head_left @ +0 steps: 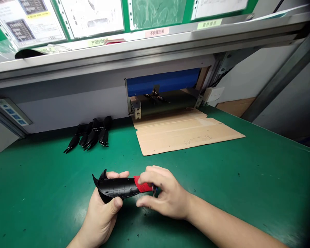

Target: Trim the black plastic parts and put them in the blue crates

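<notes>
My left hand (103, 213) is closed around a black curved plastic part (116, 187) with a ribbed inner face and pointed tips, held just above the green table (41, 193). My right hand (162, 194) is closed on a small red tool (142, 186) whose end touches the right end of the black part. A bit of metal shows under my right fingers. Both hands meet near the table's front middle.
Several more black curved parts (91, 136) lie in a row at the back left. A flat cardboard sheet (183, 131) lies in front of a conveyor opening with a blue cover (162, 82). Papers hang on a shelf above.
</notes>
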Available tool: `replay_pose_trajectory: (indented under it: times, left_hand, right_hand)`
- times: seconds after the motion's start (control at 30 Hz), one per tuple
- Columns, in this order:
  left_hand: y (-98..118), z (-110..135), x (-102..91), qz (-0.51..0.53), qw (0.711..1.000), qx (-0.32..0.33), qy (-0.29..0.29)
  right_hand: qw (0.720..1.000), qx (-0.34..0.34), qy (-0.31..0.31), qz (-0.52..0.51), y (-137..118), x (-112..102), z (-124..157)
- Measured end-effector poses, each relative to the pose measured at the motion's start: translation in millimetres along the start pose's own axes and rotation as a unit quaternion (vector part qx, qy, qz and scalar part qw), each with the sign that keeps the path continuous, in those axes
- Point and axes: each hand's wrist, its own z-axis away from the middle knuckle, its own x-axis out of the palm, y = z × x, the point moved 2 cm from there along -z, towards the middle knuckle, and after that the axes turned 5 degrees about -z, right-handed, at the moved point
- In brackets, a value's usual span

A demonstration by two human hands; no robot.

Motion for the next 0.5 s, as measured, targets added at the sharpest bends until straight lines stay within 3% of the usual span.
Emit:
replay_pose_trajectory:
  times: [0.07, 0.13, 0.3, 0.43, 0.5]
  left_hand:
    - [-2.2, -1.5, -0.8, -0.009, 1.0, -0.005, -0.016]
    - [-3.5, -3.4, -1.1, -0.016, 1.0, -0.008, -0.026]
    - [-1.9, -5.4, 0.1, -0.002, 1.0, -0.01, 0.003]
    - [-2.7, -3.8, 4.9, 0.013, 0.999, -0.036, 0.007]
    - [-4.2, -4.8, 7.0, 0.025, 0.998, -0.049, 0.017]
  right_hand:
    - [0.995, -0.065, -0.037, 0.071, -2.8, 1.9, 1.9]
    - [0.989, -0.088, -0.059, 0.106, -1.6, 0.1, 3.1]
    - [0.993, -0.056, 0.018, 0.1, 3.9, -11.8, 1.6]
    - [0.993, -0.065, -0.022, 0.099, -0.5, -5.2, 1.8]
    - [0.995, -0.059, -0.013, 0.083, -3.7, -1.5, 2.7]
